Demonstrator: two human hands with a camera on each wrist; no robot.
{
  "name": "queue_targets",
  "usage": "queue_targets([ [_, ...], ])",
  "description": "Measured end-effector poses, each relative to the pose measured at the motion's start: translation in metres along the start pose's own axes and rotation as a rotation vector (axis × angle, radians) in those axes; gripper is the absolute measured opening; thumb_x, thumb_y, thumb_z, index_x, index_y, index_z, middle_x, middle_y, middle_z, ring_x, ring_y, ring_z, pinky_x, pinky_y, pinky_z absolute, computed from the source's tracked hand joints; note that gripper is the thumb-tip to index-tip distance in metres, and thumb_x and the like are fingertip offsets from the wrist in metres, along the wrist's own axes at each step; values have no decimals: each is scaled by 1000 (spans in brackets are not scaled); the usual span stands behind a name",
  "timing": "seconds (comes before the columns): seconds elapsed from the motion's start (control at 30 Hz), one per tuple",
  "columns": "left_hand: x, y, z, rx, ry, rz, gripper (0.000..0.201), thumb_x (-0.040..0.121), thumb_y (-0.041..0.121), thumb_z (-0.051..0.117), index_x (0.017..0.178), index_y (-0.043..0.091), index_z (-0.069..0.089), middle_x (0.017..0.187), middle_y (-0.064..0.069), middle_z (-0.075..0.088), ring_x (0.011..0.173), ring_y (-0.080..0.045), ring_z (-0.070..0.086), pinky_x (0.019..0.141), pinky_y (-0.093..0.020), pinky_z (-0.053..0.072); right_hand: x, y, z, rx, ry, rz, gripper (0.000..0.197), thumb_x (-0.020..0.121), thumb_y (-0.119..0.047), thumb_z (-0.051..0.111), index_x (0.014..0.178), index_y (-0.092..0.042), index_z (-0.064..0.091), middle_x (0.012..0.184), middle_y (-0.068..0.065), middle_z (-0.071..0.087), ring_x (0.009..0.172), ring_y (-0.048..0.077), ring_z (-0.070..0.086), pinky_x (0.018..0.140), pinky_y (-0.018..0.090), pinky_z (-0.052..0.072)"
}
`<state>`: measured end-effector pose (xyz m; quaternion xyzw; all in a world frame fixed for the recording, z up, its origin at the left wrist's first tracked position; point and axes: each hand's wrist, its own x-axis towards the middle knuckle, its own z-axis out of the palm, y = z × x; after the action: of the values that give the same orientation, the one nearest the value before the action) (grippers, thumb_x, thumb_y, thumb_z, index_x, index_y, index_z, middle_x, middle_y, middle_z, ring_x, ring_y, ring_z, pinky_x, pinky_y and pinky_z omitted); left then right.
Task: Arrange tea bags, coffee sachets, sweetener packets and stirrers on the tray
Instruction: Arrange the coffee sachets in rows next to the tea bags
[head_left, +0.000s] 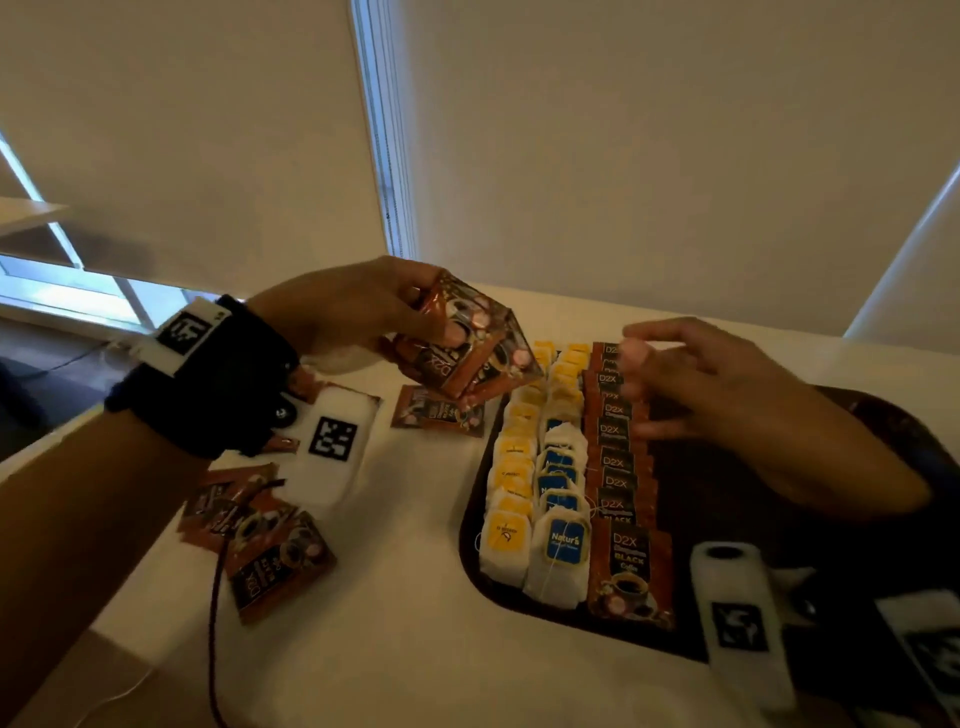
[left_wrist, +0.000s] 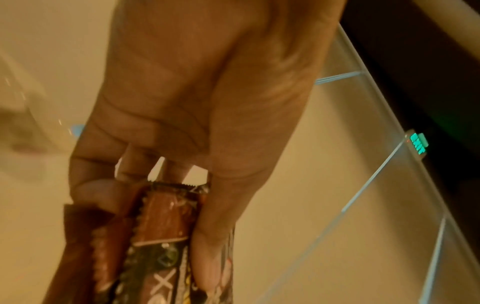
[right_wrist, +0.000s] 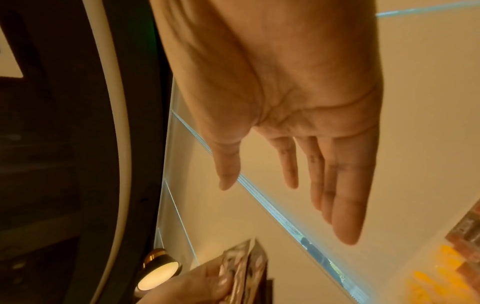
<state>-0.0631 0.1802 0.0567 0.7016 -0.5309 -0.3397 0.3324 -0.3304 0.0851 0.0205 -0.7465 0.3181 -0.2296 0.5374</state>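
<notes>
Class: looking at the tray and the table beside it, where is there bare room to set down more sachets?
Bare tray floor lies right of the coffee sachet row, under the right hand. Bare table lies between tray and loose sachets. The tray's left is crowded with tea bags.

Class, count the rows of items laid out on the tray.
3: yellow tea bags at the left, blue tea bags in the middle, coffee sachets at the right on the tray.

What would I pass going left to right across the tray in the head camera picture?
Tray rim → row of yellow-tagged tea bags → row of blue-tagged tea bags → row of brown coffee sachets → bare dark tray floor, with the right hand hanging open above it.
</notes>
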Motion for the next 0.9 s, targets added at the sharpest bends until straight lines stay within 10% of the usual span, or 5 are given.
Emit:
queue_targets([
  [0.27, 40, 36, 67, -29, -196, 248, 31, 77, 9, 70, 104, 21, 63, 95, 4, 69, 80, -5, 68, 59, -17, 50, 22, -8, 22, 243, -58, 91, 42, 86, -41, 58, 117, -14, 47, 98, 4, 67, 76, 17, 71, 61, 28, 58],
  [0.63, 60, 31, 87, -246, -21, 293, 82, 53, 41, 85, 124, 30, 46, 98, -2, 70, 83, -13, 69, 61, -23, 52, 32, 2, 5, 638, 214, -36, 26, 96, -34, 46, 106, -15, 60, 87, 1, 71, 67, 9, 67, 50, 18, 50],
  [0.9, 68, 29, 102, -329, 48, 311, 45, 75, 5, 73, 112, -12, 54, 102, -27, 66, 82, -26, 69, 61, -23, 56, 37, 8, 11, 569, 316, -48, 30, 94, -38, 49, 113, -17, 58, 88, -1, 71, 70, 8, 69, 54, 19, 52],
])
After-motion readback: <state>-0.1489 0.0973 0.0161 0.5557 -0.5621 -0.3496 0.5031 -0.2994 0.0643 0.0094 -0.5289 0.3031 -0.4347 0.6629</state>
